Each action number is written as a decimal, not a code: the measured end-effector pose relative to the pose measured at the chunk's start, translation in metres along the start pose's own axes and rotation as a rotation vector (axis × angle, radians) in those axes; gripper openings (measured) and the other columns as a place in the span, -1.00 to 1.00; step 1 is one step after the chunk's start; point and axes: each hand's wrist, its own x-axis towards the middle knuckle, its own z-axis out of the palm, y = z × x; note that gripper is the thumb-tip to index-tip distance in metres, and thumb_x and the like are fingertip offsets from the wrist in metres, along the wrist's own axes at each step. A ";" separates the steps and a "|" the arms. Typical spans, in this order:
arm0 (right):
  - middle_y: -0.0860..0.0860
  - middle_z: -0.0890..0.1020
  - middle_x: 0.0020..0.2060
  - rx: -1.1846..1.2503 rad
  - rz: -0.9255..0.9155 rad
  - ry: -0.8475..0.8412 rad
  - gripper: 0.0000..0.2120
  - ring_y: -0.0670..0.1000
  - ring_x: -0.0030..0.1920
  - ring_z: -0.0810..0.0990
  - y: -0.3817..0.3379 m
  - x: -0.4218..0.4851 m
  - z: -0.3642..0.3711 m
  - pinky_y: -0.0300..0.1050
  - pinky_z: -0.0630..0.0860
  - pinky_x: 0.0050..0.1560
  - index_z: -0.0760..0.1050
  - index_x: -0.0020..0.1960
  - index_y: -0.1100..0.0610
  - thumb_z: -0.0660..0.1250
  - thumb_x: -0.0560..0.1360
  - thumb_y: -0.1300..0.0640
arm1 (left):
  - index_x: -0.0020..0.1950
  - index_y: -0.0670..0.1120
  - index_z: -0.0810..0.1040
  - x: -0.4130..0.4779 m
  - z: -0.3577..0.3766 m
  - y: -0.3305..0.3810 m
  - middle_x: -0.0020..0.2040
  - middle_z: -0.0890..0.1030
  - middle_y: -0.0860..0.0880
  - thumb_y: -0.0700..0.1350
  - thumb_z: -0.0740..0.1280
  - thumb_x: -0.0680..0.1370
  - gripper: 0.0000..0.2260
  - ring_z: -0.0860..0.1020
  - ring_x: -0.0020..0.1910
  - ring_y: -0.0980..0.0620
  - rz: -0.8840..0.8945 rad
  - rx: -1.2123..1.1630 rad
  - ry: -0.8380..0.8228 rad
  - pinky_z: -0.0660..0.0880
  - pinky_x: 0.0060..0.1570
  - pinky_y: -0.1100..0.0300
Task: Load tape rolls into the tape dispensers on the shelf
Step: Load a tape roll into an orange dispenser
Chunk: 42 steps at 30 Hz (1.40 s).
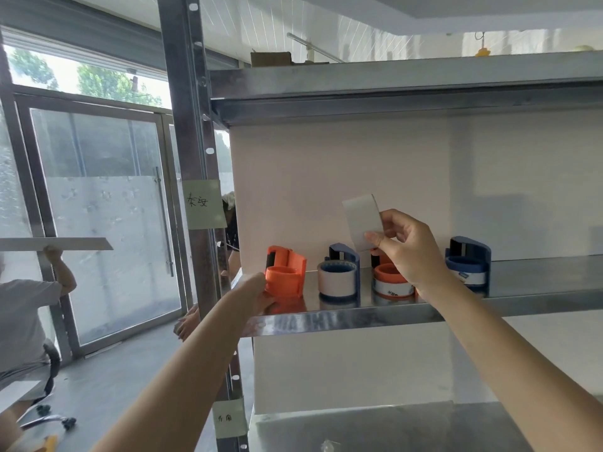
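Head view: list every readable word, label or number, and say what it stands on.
"泰安", handwritten, as best it reads: upper note on the post.
Lower note: handwritten, too small to read.
Middle roll: print too blurred.
Right roll: label too blurred.

Left hand [258,296] grips the orange dispenser [288,272]; right hand [409,252] pinches a pale strip [361,220].

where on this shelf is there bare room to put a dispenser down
Bare steel runs right of the far-right blue dispenser to the picture's edge on the middle shelf. The lower shelf also shows open metal. From the post to that dispenser it is crowded: three more dispensers, narrow gaps.
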 end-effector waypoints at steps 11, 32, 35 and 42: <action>0.03 0.65 0.02 0.060 0.062 0.048 -0.84 0.04 0.02 0.63 -0.013 0.008 -0.006 -0.07 0.65 -0.07 0.52 0.05 0.05 0.36 0.51 0.23 | 0.15 -0.04 0.57 -0.047 0.036 0.039 0.10 0.59 -0.02 -0.33 0.28 0.50 -0.70 0.62 -0.03 -0.12 0.714 0.324 -0.017 0.55 -0.11 0.15; 0.18 0.66 -0.19 -0.249 0.025 0.480 -0.93 0.08 -0.17 0.66 -0.116 -0.039 -0.185 -0.07 0.65 -0.07 0.56 -0.19 0.23 0.43 0.44 0.26 | -0.10 -0.14 0.59 -0.183 0.250 0.054 -0.15 0.64 -0.20 -0.31 0.41 0.46 -0.91 0.63 -0.14 -0.10 0.803 -0.035 -1.041 0.61 -0.03 0.11; 0.19 0.67 -0.16 -0.270 0.020 0.557 -0.91 0.08 -0.15 0.67 -0.135 -0.049 -0.226 -0.11 0.65 -0.09 0.56 -0.13 0.29 0.43 0.43 0.27 | -0.07 -0.16 0.59 -0.211 0.290 0.054 -0.15 0.66 -0.17 -0.30 0.40 0.48 -0.92 0.64 -0.14 -0.08 0.816 -0.075 -1.151 0.60 0.00 0.07; 0.11 0.65 -0.21 -0.335 -0.010 0.648 -0.90 0.03 -0.17 0.64 -0.176 -0.081 -0.320 -0.07 0.65 -0.05 0.52 -0.21 0.21 0.41 0.46 0.29 | -0.08 -0.22 0.55 -0.287 0.374 0.042 -0.16 0.59 -0.23 -0.35 0.37 0.48 -0.93 0.57 -0.18 -0.12 0.802 -0.228 -1.358 0.60 -0.01 0.00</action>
